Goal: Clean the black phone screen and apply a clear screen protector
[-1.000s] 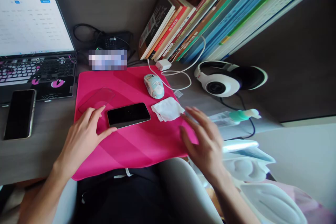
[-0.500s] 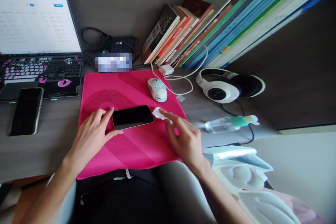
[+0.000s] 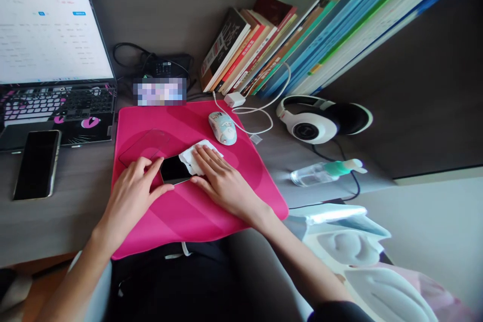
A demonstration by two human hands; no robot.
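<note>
Phone lay face up on the pink mat, its right half under a white wipe. On my feed the right hand pressed flat on that wipe, fingers straight, clasping nothing. The left hand pinched the phone's left end between thumb and fingers. Just behind lay a clear cover and a mouse; a spray bottle lay off the mat, rightward.

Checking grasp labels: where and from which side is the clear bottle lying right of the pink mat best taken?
Likely the clear bottle by its barrel, from above, fingers across its width: it lies on its side on the desk, long axis left-right, green cap at the right end.
</note>
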